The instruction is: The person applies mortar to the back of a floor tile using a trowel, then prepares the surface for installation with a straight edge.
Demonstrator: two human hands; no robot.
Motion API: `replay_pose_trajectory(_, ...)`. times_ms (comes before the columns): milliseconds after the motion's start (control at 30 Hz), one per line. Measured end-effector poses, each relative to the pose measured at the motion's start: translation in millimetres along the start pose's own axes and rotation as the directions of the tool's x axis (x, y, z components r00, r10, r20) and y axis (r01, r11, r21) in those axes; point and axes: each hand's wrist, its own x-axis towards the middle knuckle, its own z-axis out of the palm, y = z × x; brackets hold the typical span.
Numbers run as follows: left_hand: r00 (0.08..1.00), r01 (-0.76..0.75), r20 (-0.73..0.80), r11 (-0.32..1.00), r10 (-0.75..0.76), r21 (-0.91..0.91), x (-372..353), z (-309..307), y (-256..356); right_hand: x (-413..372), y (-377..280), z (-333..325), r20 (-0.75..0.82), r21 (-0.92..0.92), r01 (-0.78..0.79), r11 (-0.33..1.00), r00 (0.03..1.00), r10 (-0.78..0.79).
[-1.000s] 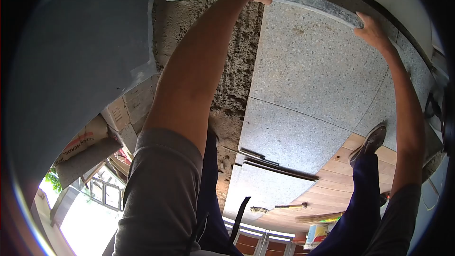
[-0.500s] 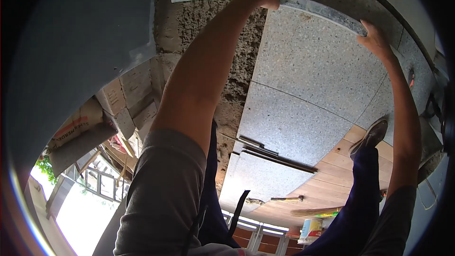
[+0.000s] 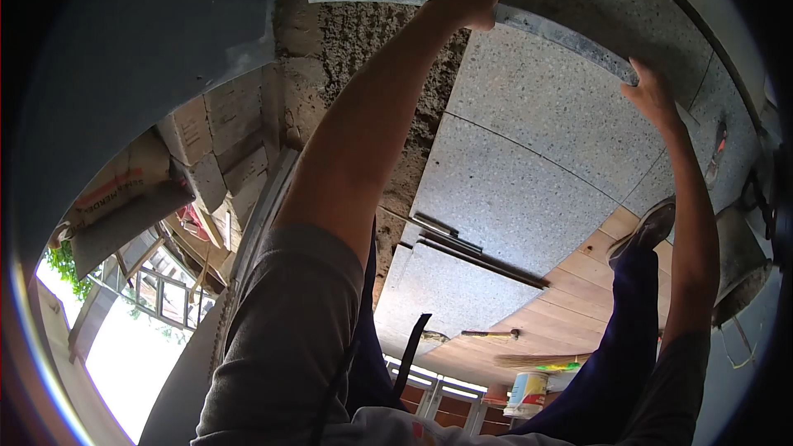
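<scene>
A long grey metal straightedge (image 3: 570, 38), bowed by the lens, stretches across the top of the view. My left hand (image 3: 467, 3) is closed around its middle part. Near its right end, my right hand (image 3: 651, 96) grips it with the thumb along the edge. The left part of the bar overlaps a strip of rough, ridged mortar (image 3: 363, 45). Its right part overlaps the speckled grey floor tiles (image 3: 529, 157), which meet the mortar in a straight edge.
A bucket (image 3: 741, 264) stands at the right near my shoe (image 3: 655, 225). A hammer (image 3: 493, 333), a broom (image 3: 541, 361) and a paint pail (image 3: 526, 394) are lower down. Dark bars (image 3: 479, 260) lie on the tiles. Boxes (image 3: 188, 132) are stacked at left.
The view has shifted slightly. The straightedge and both hands appear a little lower, and the left hand a little further right. Both hands keep their hold.
</scene>
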Motion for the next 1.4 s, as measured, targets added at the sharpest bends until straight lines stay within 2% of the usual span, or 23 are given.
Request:
replay_pose_trajectory(400,0.994,0.042,0.108,0.996,-0.034,-0.074,-52,39,13,-49,-40,21,0.085,0.056,-0.004,0.998,0.996,-0.001)
replay_pose_trajectory(800,0.987,0.049,0.156,0.990,-0.028,-0.134,-111,81,24,-94,-54,73,0.021,0.147,0.153,0.977,0.987,-0.158)
replay_pose_trajectory(900,0.970,0.078,0.240,0.990,-0.049,-0.115,-121,90,29,-109,-59,82,-0.056,0.184,0.218,0.958,0.976,-0.212)
replay_pose_trajectory(967,0.974,0.075,0.222,0.989,-0.044,-0.129,-128,98,30,-118,-60,96,-0.104,0.197,0.255,0.947,0.966,-0.239)
replay_pose_trajectory(1267,0.984,0.039,0.180,0.984,-0.008,-0.172,-162,120,36,-150,-85,111,-0.077,0.236,0.268,0.934,0.963,-0.257)
replay_pose_trajectory(1400,0.989,0.049,0.147,0.980,-0.021,-0.195,-165,131,37,-153,-86,117,-0.117,0.234,0.299,0.925,0.953,-0.278)
